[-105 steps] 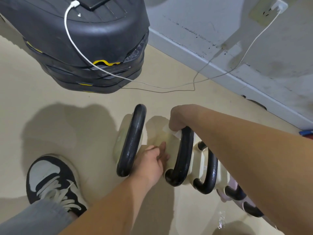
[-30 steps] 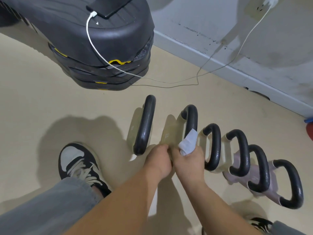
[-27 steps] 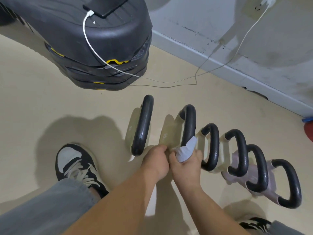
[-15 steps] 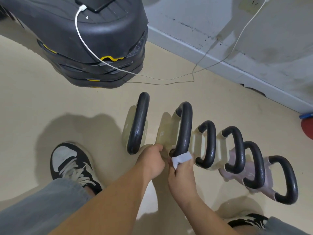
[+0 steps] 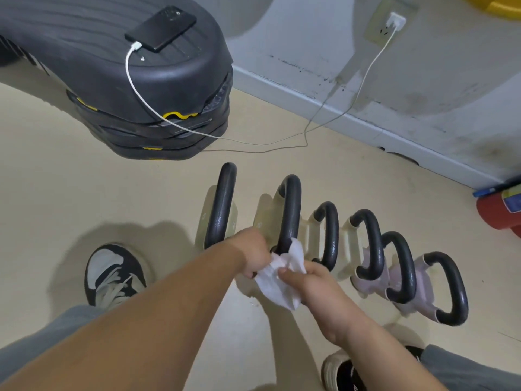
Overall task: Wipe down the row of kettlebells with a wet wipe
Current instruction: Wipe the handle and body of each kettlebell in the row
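Note:
Several kettlebells stand in a row on the beige floor, black handles up, from the largest cream one (image 5: 221, 204) on the left to small lilac ones (image 5: 448, 289) on the right. A crumpled white wet wipe (image 5: 282, 277) hangs just in front of the near end of the second kettlebell's handle (image 5: 290, 210). My left hand (image 5: 253, 256) pinches the wipe's left side. My right hand (image 5: 313, 283) grips its right side, thumb on top. Both hands hover in front of the second kettlebell, and its near base is hidden behind them.
A stack of black step platforms (image 5: 135, 80) fills the upper left, with a phone (image 5: 160, 28) on top. Its white charging cable (image 5: 284, 141) trails over the floor to a wall socket (image 5: 393, 22). My shoes (image 5: 112, 275) flank the row. A red cylinder (image 5: 504, 210) lies far right.
The wipe has come off the second kettlebell's handle and opened out between both hands. My left hand has left the kettlebell body and taken hold of the wipe.

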